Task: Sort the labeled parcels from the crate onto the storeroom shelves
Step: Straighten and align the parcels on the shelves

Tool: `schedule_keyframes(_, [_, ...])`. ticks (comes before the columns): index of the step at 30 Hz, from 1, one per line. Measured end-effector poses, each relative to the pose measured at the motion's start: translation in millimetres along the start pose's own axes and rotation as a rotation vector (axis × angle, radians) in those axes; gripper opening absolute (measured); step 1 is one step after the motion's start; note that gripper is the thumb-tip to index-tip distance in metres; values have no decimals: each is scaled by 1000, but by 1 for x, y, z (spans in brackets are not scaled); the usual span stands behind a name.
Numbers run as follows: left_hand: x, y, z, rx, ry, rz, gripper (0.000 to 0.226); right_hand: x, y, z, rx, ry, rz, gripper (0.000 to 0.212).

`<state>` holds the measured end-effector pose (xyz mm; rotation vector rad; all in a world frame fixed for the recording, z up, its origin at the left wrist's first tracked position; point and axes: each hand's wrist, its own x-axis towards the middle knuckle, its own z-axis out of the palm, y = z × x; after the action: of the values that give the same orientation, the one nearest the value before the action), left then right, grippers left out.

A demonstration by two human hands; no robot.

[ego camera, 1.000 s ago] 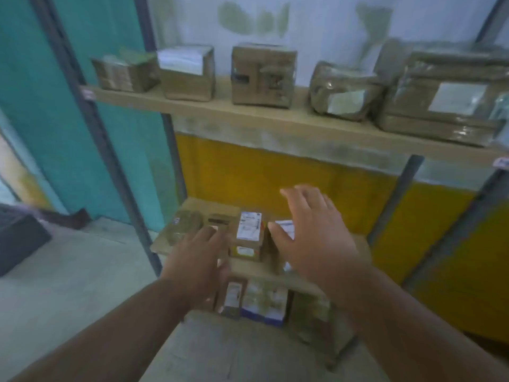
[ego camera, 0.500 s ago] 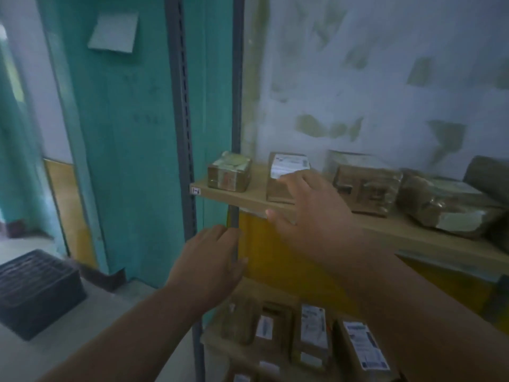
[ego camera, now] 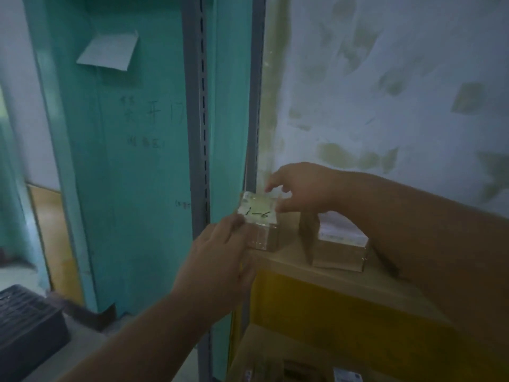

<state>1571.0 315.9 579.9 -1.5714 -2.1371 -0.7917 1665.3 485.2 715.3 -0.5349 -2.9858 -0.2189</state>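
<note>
Shelf [ego camera: 330, 274] serves as the reference: a wooden board fixed to the grey upright [ego camera: 197, 161] at its left end. On the shelf, well right of the upright, sits a taped parcel [ego camera: 340, 250] with a white label. At the shelf's left end, just beside the upright, sits the small parcel [ego camera: 260, 220] marked "1-6" (handwritten on its top). The left hand [ego camera: 217, 260] touches its near left corner; whether the fingers curl round it cannot be told. The right hand [ego camera: 301, 190] pinches its far right corner. Recommended handling: keep both contacts on opposite corners, square the parcel to the shelf edge, keep the label uppermost.
</note>
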Motion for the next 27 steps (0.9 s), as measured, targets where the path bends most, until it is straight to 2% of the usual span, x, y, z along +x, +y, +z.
schedule_keyframes(3, [10,-2,4,23,-3,-38,57,26,10,3,-109,-178,-48,53])
schedule_keyframes(5, [18,-1,4,28,9,-74,54,38,15,4,-169,-268,-98,47])
schedule_keyframes(9, [29,1,7,18,21,-103,46,50,22,5,-191,-299,-143,42])
schedule_keyframes(14, [35,-4,12,5,1,-157,45,52,23,8,-163,-262,-136,40])
schedule_keyframes(17, [38,-5,9,24,25,-129,38,42,25,3,-143,-228,-94,45])
schedule_keyframes(21, [53,-6,-1,-27,75,-19,37,2,33,-12,26,-28,47,44])
schedule_keyframes(25, [86,-3,-8,-116,-35,161,31,-56,40,-20,175,133,249,38])
schedule_keyframes(27, [105,3,-10,-188,-98,231,28,-83,37,-19,194,136,351,37])
